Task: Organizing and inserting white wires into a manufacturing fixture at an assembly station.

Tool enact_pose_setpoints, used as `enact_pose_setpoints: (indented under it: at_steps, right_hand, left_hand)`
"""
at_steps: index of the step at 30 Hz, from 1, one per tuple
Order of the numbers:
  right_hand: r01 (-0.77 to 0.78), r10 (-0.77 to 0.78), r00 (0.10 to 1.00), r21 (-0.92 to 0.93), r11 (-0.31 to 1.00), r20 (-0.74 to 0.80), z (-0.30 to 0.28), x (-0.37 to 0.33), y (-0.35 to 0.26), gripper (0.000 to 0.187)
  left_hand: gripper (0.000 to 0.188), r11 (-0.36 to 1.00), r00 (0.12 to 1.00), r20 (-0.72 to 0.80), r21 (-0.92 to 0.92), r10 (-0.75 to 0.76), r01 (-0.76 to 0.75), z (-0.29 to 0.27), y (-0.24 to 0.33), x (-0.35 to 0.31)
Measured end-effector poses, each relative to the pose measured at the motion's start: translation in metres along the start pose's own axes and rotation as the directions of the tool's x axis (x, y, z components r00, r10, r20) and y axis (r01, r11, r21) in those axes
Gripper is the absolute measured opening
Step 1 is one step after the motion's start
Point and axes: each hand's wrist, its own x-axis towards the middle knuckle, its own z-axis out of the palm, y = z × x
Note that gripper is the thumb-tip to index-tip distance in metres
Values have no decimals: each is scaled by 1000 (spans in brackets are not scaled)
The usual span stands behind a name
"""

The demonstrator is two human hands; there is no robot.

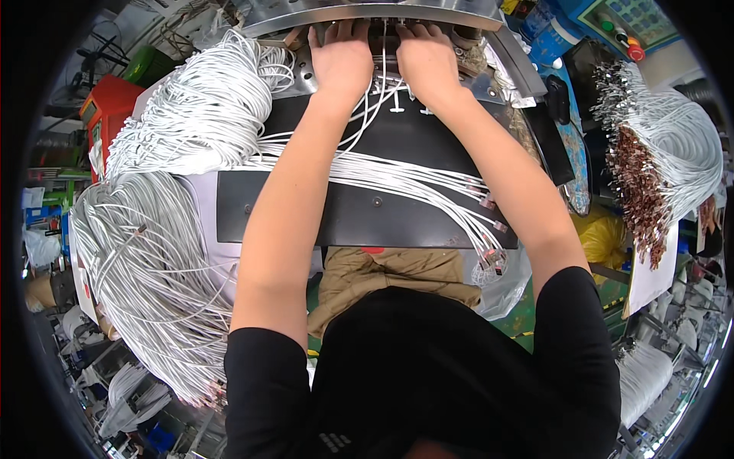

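Arms [294, 199] outstretched, left hand [342, 61], right hand [428, 65] near metal bar [375, 12]; fingers [345, 31]: hold unclear.

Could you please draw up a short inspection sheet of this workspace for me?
Surface: black work surface, partly covered by loose white cables with connectors at their right ends.
Job's things: a single white cable runs between the hands toward a curved metal bar.
Clutter: crumpled clear plastic below the surface's right end; yellow bag farther right.
Hands: left hand and right hand beside that cable, under the bar; fingertips unclear, grip cannot be told.
Cables: large white pile at left; brown-ended bundle at right.
Surroundings: red box; red button, upper right.
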Motion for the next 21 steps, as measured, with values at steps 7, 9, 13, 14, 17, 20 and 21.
enact_pose_setpoints:
  at_steps: [7,9,13,14,17,20,21]
  right_hand:
    - [-160,109,987,602,782,121,-54,-37,-6,32]
    - [-105,170,984,613,783,-49,-109,-82,12,28]
    - [-498,729,666,633,593,-159,-171,-260,104,21]
    - [-516,714,688,608,603,-125,-181,-292,99,24]
    - [-581,478,813,396,711,333,-179,-374,53,11]
    - [-574,313,794,473,669,521,-157,-382,-15,10]
    - [-507,273,836,480,716,476,-159,-350,-34,13]
  left_hand:
    - [41,892,989,-143,-451,-35,-34,-35,-20,-56]
    - [28,456,958,268,-844,-99,283,-115,-15,-116]
    - [34,-497,675,556,-461,485,736,-172,-18,-257]
    - [33,-542,626,702,-397,341,741,-177,-20,-296]
    - [32,-659,481,876,-381,-34,648,-161,-26,-334]
    - [32,-707,313,849,-528,-425,471,-137,-34,-343]
    - [31,-641,317,822,-569,-474,516,-126,-41,-348]
